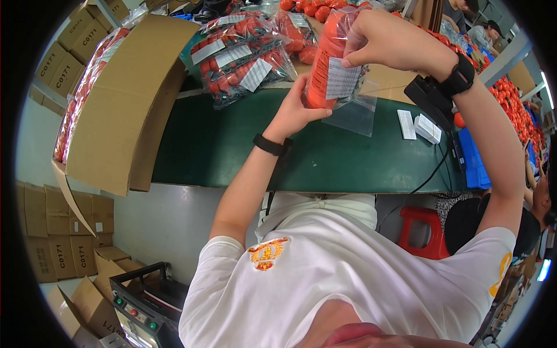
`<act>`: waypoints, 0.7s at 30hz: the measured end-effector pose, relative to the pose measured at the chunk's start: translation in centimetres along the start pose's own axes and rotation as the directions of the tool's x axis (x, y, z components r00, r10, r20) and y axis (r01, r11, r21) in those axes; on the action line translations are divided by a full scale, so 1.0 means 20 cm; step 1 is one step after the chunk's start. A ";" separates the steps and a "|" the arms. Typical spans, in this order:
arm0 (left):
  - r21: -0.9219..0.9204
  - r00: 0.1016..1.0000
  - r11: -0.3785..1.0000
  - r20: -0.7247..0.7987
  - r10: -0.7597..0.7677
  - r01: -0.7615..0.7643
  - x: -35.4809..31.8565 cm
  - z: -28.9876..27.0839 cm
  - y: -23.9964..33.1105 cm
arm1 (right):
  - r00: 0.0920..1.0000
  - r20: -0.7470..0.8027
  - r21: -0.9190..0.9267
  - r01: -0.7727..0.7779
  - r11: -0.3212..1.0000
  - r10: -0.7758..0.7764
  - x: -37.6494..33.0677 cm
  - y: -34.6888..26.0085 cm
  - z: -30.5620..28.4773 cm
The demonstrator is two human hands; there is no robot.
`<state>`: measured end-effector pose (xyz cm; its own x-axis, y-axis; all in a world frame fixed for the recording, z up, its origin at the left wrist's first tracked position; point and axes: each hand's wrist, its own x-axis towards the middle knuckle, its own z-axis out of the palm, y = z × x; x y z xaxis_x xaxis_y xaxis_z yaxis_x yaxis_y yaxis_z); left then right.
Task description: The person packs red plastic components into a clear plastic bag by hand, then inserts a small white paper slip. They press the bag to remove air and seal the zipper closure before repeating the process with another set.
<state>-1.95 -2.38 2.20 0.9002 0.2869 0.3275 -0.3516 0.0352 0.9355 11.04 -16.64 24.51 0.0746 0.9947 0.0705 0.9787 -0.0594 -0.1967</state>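
Observation:
Over the green work table [226, 142] I hold a clear plastic bag with a tall stack of orange-red round pieces [326, 58] in it, tilted. My left hand [297, 110] wraps round its lower end, thumb at the front and fingers behind. From above, my right hand [386, 43] grips the upper right side of the bag, its thumb by the top of a white printed label [342, 80]. Some of the right fingers are hidden behind the wrist and bag. Beneath the stack lies a flat clear plastic bag [355, 116].
Filled bags of red pieces [243, 58] lie at the back left. An open carton [125, 104] stands on the left. To the right are white label stacks [428, 129], a black device [429, 98], a cable, a blue bin [474, 159] and a red stool [422, 232]. Other people sit at right.

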 end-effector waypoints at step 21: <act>-0.344 0.996 0.937 -0.032 -0.082 0.066 -0.07 0.11 0.22 | 0.695 -0.719 0.245 0.272 0.931 -0.014 -0.11 0.09 0.11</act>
<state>-4.25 -4.77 6.17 0.9172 0.3139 0.2455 -0.3584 0.3807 0.8524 12.23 -18.84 21.83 0.1759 0.6324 0.7544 0.8842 0.2354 -0.4035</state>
